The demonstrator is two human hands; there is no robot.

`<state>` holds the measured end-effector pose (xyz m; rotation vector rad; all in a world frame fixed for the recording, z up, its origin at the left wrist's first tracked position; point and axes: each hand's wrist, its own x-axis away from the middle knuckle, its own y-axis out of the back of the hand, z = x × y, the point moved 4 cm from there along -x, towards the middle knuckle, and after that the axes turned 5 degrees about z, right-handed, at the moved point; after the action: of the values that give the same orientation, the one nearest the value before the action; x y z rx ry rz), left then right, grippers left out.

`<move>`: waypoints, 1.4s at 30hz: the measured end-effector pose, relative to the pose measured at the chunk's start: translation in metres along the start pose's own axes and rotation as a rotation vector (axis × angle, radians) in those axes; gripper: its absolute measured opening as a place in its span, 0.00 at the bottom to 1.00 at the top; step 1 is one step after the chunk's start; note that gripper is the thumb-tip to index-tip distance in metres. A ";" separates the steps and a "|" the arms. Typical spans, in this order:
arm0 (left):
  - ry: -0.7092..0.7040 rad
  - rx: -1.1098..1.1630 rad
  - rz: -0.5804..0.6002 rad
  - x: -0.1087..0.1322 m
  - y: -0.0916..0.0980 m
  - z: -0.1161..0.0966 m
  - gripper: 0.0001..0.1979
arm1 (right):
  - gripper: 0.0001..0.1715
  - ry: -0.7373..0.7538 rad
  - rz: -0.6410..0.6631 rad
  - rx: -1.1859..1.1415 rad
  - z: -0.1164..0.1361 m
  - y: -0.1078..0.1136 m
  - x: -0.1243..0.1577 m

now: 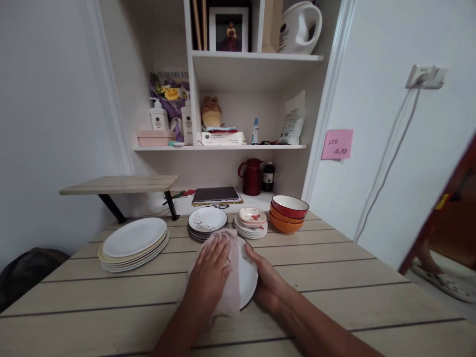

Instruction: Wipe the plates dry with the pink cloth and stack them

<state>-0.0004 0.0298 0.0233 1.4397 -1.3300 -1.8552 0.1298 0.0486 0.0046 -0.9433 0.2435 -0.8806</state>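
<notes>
A white plate with a dark rim (248, 274) is held tilted above the near middle of the table. My right hand (270, 281) grips its right edge, thumb on the upper face and the other fingers beneath it. Over the plate's left part lies a thin, pale pink cloth (233, 292). My left hand (212, 265) presses the cloth against the plate, its fingers close together and slightly bent over it. Just behind is a stack of dark-rimmed plates (207, 219), the top one with a floral pattern.
Larger plates (134, 239) are stacked at left, near a small raised wooden shelf (122, 184). Small dishes (252, 223) and nested bowls (289, 213) stand at back right. A red jug (253, 177) is behind the wooden table (327, 292). A person's foot (439, 277) shows at far right.
</notes>
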 end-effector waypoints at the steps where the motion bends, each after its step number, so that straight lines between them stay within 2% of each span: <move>1: 0.027 -0.016 -0.003 0.002 -0.002 0.003 0.24 | 0.33 0.004 -0.035 -0.009 0.003 0.002 0.000; 3: 0.045 -0.026 0.020 0.005 -0.006 0.003 0.22 | 0.33 0.045 -0.121 -0.031 0.015 0.009 0.000; 6: -0.051 0.021 0.086 0.009 -0.008 -0.012 0.20 | 0.30 0.142 -0.221 -0.068 0.035 0.019 0.003; 9: -0.198 0.101 0.141 0.010 -0.005 -0.035 0.21 | 0.30 0.156 -0.160 -0.075 0.042 0.018 0.005; 12: -0.278 0.138 0.150 0.007 0.000 -0.045 0.23 | 0.33 0.043 -0.055 -0.062 0.026 0.009 0.005; 14: -0.261 0.125 0.112 0.004 0.003 -0.040 0.24 | 0.33 -0.017 -0.029 -0.051 0.011 0.003 0.005; 18: -0.044 0.047 -0.048 0.001 0.008 -0.008 0.23 | 0.28 -0.012 -0.011 -0.038 -0.006 -0.007 0.004; 20: 0.045 0.024 -0.088 0.003 0.007 0.006 0.22 | 0.28 -0.006 -0.042 -0.025 -0.004 -0.006 0.003; 23: 0.072 0.055 -0.046 0.007 0.000 0.013 0.19 | 0.30 0.025 -0.148 -0.019 0.011 0.005 0.002; 26: -0.028 0.144 0.036 0.010 -0.002 -0.003 0.19 | 0.29 0.115 -0.233 -0.061 0.032 0.015 0.004; 28: -0.130 0.194 0.076 0.010 0.000 -0.021 0.20 | 0.28 0.153 -0.209 -0.088 0.040 0.015 0.006; 31: -0.240 0.211 0.114 0.008 0.003 -0.042 0.22 | 0.31 0.085 -0.118 -0.112 0.034 0.009 0.007; 33: -0.256 0.181 0.118 0.005 0.003 -0.045 0.23 | 0.32 -0.003 -0.087 -0.103 0.020 0.004 0.007; 35: -0.190 0.125 0.077 0.003 0.002 -0.035 0.24 | 0.31 -0.052 -0.067 -0.077 0.006 -0.001 0.006; 37: -0.064 0.062 0.013 0.001 0.003 -0.018 0.25 | 0.29 -0.044 -0.040 -0.057 -0.002 -0.005 0.005; 39: 0.050 0.019 -0.026 0.003 0.004 -0.002 0.24 | 0.28 -0.015 -0.038 -0.052 -0.002 -0.006 0.005; 42: 0.106 0.029 0.003 0.006 0.002 0.007 0.21 | 0.29 0.014 -0.106 -0.063 0.012 0.001 0.004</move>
<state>-0.0095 0.0267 0.0224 1.5280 -1.3113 -1.7390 0.1392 0.0526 0.0116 -1.0159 0.2360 -0.9818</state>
